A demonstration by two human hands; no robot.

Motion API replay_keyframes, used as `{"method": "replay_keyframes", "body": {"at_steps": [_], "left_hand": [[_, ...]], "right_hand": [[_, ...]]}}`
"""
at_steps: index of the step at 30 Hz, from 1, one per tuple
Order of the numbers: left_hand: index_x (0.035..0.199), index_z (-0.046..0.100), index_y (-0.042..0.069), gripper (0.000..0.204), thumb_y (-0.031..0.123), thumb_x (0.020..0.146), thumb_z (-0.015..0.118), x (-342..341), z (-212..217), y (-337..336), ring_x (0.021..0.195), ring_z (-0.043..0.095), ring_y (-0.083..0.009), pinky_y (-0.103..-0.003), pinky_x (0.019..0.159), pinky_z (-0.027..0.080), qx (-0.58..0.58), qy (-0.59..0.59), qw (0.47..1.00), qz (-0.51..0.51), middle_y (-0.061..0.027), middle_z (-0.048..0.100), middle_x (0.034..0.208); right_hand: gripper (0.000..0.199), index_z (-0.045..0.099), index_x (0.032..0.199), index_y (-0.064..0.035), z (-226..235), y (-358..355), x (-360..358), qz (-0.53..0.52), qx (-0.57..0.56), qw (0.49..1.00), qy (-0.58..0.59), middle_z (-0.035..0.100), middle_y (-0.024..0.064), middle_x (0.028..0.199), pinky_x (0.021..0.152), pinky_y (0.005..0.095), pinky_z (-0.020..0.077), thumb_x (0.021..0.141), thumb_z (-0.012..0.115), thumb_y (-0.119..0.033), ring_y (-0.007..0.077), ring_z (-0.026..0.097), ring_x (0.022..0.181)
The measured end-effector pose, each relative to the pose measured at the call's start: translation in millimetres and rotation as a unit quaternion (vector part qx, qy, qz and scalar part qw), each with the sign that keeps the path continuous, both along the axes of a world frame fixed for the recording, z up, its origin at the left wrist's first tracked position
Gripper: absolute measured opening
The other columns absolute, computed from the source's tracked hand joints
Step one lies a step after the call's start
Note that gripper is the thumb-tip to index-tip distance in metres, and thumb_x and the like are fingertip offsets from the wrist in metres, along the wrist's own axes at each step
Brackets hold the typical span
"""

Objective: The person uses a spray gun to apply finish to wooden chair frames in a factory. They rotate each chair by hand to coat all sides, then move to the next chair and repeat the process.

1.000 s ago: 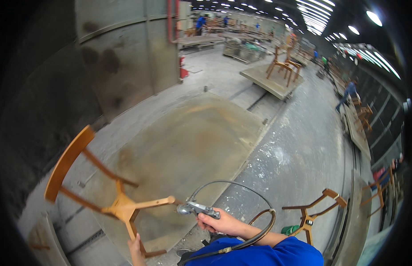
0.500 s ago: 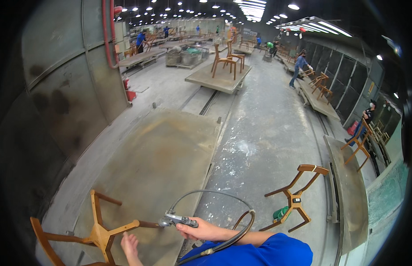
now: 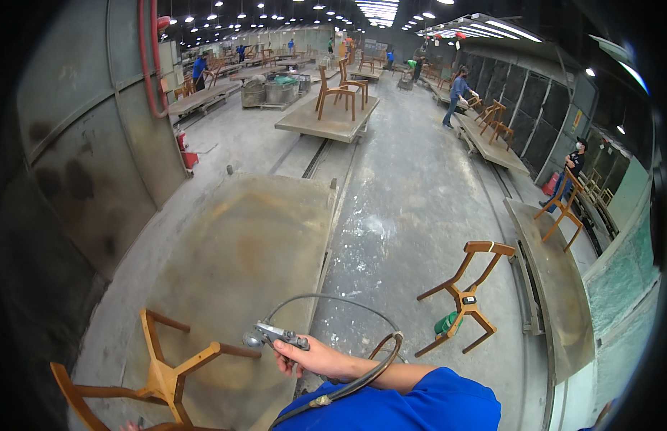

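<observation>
My right hand (image 3: 313, 357) is closed around a metal spray gun (image 3: 271, 335) whose nozzle points left. A dark hose (image 3: 351, 384) loops from the gun back over my blue sleeve. An upturned wooden chair frame (image 3: 161, 377) with its legs sticking up sits at the lower left, just left of the nozzle. Only a sliver of my left hand (image 3: 127, 426) shows at the bottom edge beside that frame, so its grip is hidden.
A large stained metal plate (image 3: 240, 244) lies under the chair frame. Another chair frame (image 3: 466, 298) with a green object on it stands on the wet concrete to the right. A long platform (image 3: 556, 302) runs along the right wall. Carts with chairs (image 3: 337, 93) and people (image 3: 459, 90) fill the far hall.
The view has swung right and up the hall. The chair frame has slid to the lower left of the picture, and my left hand has dropped almost out of view.
</observation>
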State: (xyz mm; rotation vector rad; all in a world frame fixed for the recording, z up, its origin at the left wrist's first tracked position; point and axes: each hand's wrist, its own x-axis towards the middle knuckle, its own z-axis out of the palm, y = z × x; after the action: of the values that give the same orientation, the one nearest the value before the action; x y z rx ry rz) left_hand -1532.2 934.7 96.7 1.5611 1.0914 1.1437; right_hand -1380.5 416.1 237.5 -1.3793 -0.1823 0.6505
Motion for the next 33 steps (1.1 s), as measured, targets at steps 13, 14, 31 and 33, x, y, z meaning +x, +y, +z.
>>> {"method": "replay_keyframes", "body": {"at_steps": [13, 14, 31, 33], "left_hand": [[0.084, 0.058, 0.006, 0.015, 0.012, 0.084, 0.071, 27.5, 36.2, -60.7, 0.071, 0.055, -0.0142, -0.03, 0.069, 0.046, -0.09, -0.248, 0.962, 0.076, -0.0029, 0.057, 0.079], [0.089, 0.057, 0.005, 0.016, 0.011, 0.084, 0.071, 39.4, 52.3, -39.0, 0.066, 0.054, -0.0138, -0.029, 0.064, 0.046, -0.109, -0.264, 0.955, 0.087, -0.0027, 0.056, 0.075], [0.098, 0.062, 0.003, 0.021, 0.019, 0.089, 0.071, 50.6, 59.1, 138.2, 0.071, 0.06, -0.0179, -0.034, 0.066, 0.052, -0.148, -0.178, 0.972, 0.045, -0.0046, 0.058, 0.081], [0.105, 0.061, 0.001, 0.029, 0.023, 0.089, 0.073, 51.1, 61.0, 130.9, 0.077, 0.061, -0.0196, -0.035, 0.069, 0.053, -0.15, -0.17, 0.973, 0.038, -0.0063, 0.058, 0.087]], "right_hand": [[0.046, 0.061, 0.105, -0.0046, 6.0, -10.7, 6.2, -0.087, 0.001, 0.995, -0.049, 0.065, 0.0038, 0.081, 0.049, 0.0206, 0.0393, 0.106, 0.049, -0.049, 0.0052, 0.054, 0.059], [0.048, 0.06, 0.104, -0.0042, 8.0, -10.7, 8.5, -0.079, -0.001, 0.995, -0.06, 0.065, 0.0041, 0.081, 0.049, 0.0206, 0.0391, 0.105, 0.049, -0.05, 0.0052, 0.053, 0.059], [0.051, 0.062, 0.1, -0.0034, -20.9, -53.3, 14.4, -0.095, -0.065, 0.993, 0.0, 0.065, 0.0043, 0.077, 0.046, 0.0218, 0.0376, 0.103, 0.053, -0.053, 0.0058, 0.052, 0.055], [0.047, 0.061, 0.096, -0.0052, -39.7, -65.0, 12.4, -0.145, -0.106, 0.983, 0.042, 0.064, 0.0039, 0.073, 0.042, 0.0218, 0.0339, 0.105, 0.049, -0.05, 0.0056, 0.049, 0.05]]}}
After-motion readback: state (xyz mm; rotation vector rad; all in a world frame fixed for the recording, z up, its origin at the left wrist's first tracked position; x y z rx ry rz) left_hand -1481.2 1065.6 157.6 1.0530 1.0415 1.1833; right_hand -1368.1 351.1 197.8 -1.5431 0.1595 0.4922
